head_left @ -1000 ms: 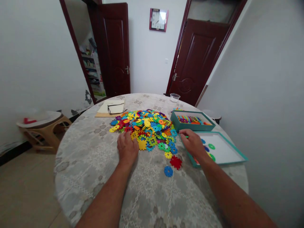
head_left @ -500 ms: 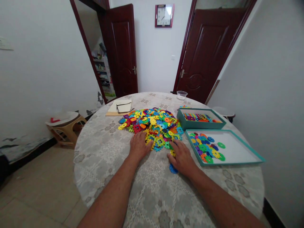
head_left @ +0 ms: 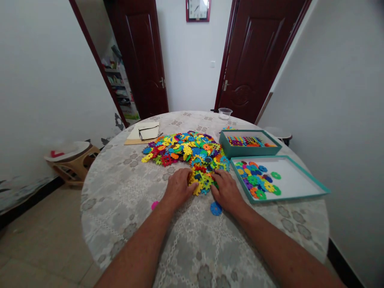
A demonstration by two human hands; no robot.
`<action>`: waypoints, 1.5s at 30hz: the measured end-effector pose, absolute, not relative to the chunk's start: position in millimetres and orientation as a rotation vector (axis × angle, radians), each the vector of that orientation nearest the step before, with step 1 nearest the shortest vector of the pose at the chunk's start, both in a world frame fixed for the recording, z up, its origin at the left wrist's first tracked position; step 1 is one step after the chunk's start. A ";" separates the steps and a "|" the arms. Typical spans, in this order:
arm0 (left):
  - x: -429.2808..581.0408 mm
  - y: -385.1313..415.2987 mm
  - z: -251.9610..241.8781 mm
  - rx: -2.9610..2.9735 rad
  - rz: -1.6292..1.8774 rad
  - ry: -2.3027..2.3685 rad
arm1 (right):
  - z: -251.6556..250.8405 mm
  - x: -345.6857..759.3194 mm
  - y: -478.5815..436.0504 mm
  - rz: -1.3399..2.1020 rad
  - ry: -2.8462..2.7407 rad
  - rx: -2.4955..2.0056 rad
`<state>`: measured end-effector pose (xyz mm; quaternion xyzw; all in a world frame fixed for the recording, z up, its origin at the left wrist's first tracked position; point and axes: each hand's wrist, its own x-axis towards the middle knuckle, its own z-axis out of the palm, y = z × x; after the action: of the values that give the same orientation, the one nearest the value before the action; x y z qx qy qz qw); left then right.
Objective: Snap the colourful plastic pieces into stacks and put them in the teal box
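Many colourful notched plastic building pieces lie in a heap (head_left: 186, 146) in the middle of the table. At the heap's near edge is a cluster of yellow and green square pieces (head_left: 201, 181), between my two hands. My left hand (head_left: 177, 187) curls its fingers and thumb against the cluster's left side. On the right side, my right hand (head_left: 226, 191) rests with bent fingers and thumb around the edge pieces. A blue round piece (head_left: 216, 208) lies beside my right thumb. A pink piece (head_left: 155, 205) shows partly behind my left wrist.
To the right, a shallow teal-rimmed tray (head_left: 300, 178) holds several round pieces. Behind it stands a teal box (head_left: 249, 150) with rows of pieces. Eyeglasses (head_left: 148, 134) lie on a notebook (head_left: 132, 141) at the back left. A clear plastic bowl (head_left: 225, 113) sits at the far edge.
My hands have drawn the yellow and green pieces slightly together, away from the heap. The pink piece has come into sight by my left wrist. The view has tilted down and turned slightly right.
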<state>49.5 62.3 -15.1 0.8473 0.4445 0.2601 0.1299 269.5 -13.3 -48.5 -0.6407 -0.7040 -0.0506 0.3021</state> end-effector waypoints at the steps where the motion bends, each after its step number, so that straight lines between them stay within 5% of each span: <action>1: 49.4 62.8 -14.4 2.439 0.758 1.289 | -48.6 270.5 -10.8 -0.130 -1.856 -1.703; 31: 23.1 88.2 -10.7 1.989 1.201 1.526 | -37.5 270.0 -22.5 0.007 -1.963 -1.425; 39: 27.0 67.4 2.7 2.540 0.898 0.978 | -36.4 272.6 -25.5 0.051 -2.000 -1.397; 45: 30.2 57.7 -2.4 2.657 0.535 1.006 | -26.0 267.2 -31.5 0.162 -2.016 -1.456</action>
<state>30.2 57.7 -2.4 0.9118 0.3454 0.1836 0.1250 267.2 -31.5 -26.0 -0.5538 -0.7665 0.0618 0.3191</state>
